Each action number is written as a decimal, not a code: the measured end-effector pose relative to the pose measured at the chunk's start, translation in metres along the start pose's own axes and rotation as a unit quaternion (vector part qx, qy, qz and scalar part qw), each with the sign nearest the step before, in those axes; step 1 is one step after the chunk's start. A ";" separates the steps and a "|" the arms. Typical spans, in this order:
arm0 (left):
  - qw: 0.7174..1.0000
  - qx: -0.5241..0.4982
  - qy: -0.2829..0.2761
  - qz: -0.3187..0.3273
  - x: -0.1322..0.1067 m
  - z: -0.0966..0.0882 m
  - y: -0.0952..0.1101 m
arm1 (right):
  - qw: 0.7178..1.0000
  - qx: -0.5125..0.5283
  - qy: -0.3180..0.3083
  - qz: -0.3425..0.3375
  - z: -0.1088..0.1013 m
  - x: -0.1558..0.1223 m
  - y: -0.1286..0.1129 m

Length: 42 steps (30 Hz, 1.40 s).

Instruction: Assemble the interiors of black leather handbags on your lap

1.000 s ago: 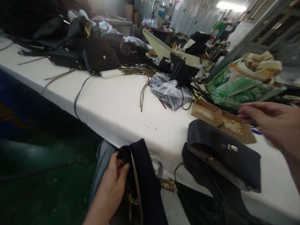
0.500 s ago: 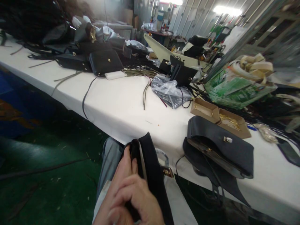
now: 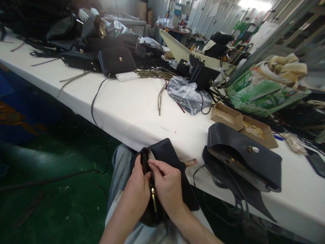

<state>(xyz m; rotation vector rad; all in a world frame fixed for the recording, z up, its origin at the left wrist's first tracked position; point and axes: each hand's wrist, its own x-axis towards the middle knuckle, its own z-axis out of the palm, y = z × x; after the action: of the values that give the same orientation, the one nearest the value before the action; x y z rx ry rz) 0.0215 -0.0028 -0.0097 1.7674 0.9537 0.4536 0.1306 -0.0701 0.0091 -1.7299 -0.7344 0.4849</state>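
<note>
A black handbag with its flap laid open rests on my lap against the table edge. Its mouth is parted, and a gold zipper pull shows inside. My left hand is closed on the left rim of the bag, thumb inside the opening. My right hand pinches at the far end of the opening, by the pale lining; whether a small part is between its fingertips cannot be made out. A gold-rimmed clasp plate sticks out from the flap's right edge.
On the white table, a second black handbag lies to the right, its strap hanging over the edge. Behind it stand cardboard boxes of gold fittings. Clear plastic wrap, a green bag and more black bags lie farther back.
My right hand has moved from across my left hand to the bag's far opening. The bag's mouth has spread, showing the zipper pull, and the flap lies further out to the right.
</note>
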 end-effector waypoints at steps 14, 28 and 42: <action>0.978 0.157 -0.105 0.083 0.063 -0.086 -0.026 | 0.988 -0.096 -0.120 0.002 0.017 -0.012 0.005; 0.994 0.056 -0.063 0.070 0.050 -0.077 -0.029 | 0.916 0.259 -0.054 0.303 0.055 0.003 0.031; 0.999 -0.029 -0.008 0.022 0.017 -0.092 -0.045 | 0.816 0.423 -0.045 0.390 0.064 -0.012 0.009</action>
<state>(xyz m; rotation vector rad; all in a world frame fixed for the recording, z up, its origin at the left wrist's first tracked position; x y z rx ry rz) -0.0492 0.0732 -0.0163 1.7394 0.8845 0.4898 0.0820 -0.0347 -0.0184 -1.0644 0.2108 1.2458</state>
